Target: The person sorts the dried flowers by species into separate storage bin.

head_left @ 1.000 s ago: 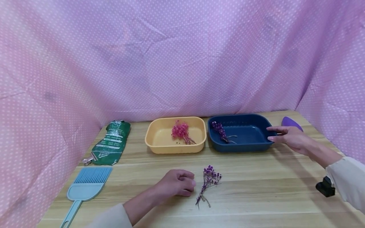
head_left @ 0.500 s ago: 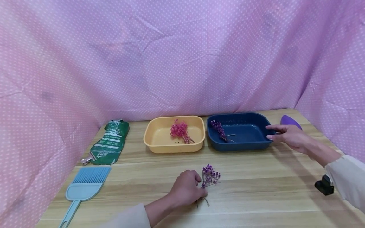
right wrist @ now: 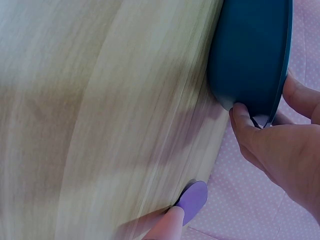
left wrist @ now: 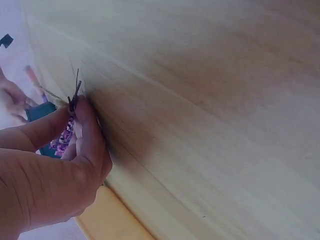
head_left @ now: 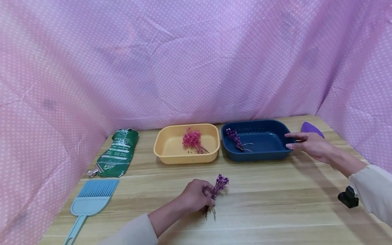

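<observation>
In the head view, my left hand pinches the stems of a small bunch of dried purple flowers over the front middle of the table. Stem ends and a bit of twine stick out past the thumb and fingers in the left wrist view. My right hand holds the right end of a dark blue tray, with digits at its rim and outer wall. Another dried purple bunch lies inside the tray, at its left.
Left of the blue tray stands a yellow tray holding a pink dried bunch. A green packet with a metal clip and a light blue brush lie at left. A purple blade-shaped thing lies behind my right hand.
My left hand has moved right to the flower bunch on the table and taken its stems. The bunch has drawn narrower and tilts. My right hand stays at the blue tray.
</observation>
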Motion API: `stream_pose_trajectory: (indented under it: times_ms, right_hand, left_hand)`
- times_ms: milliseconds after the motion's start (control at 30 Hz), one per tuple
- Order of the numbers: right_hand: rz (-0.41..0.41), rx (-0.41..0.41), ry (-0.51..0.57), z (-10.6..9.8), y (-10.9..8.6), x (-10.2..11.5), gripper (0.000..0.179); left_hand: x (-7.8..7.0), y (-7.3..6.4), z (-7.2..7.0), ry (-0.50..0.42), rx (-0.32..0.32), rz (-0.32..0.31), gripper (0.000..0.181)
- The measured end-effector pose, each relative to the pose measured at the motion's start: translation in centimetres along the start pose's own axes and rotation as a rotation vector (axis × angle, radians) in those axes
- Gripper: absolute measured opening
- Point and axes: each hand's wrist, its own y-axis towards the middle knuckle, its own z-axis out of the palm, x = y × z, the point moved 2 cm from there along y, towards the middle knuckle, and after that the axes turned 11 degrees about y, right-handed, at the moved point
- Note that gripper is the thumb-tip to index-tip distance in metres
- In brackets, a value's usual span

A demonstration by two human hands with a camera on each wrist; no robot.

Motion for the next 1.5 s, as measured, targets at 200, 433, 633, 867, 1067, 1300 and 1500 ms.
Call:
stream_pose_trajectory:
  times_ms: [200, 433, 633, 867, 1067, 1300, 1500]
  right_hand:
    - [-0.001, -0.004, 0.01, 0.0, 0.0, -0.1, 0.07]
    - [-0.002, 0.001, 0.002, 0.1, 0.0, 0.0, 0.069]
    - [0.001, 0.007, 0.007, 0.0, 0.1, -0.2, 0.069]
    - [0.001, 0.007, 0.009, 0.0, 0.0, -0.1, 0.069]
    - [0.0, 0.005, 0.026, 0.0, 0.0, -0.1, 0.069]
    - [-0.014, -0.007, 0.064, 0.3, 0.0, -0.1, 0.07]
    - [-0.019, -0.014, 0.067, 0.2, -0.1, -0.1, 0.069]
  left_hand:
    - [-0.8, 0.5, -0.5, -0.145, 0.007, -0.084, 0.03]
    - [-4.2, 1.7, -2.3, -0.379, 0.012, -0.102, 0.031]
    - [-6.5, 4.0, -2.9, -0.481, 0.009, -0.088, 0.027]
    - [-7.2, 7.3, -3.1, -0.578, -0.01, -0.126, 0.024]
    - [-7.0, 10.2, -3.8, -0.608, -0.03, -0.182, 0.026]
    - [-7.1, 12.7, -3.7, -0.578, -0.064, -0.226, 0.026]
    - [-8.1, 14.1, -3.1, -0.606, -0.099, -0.214, 0.018]
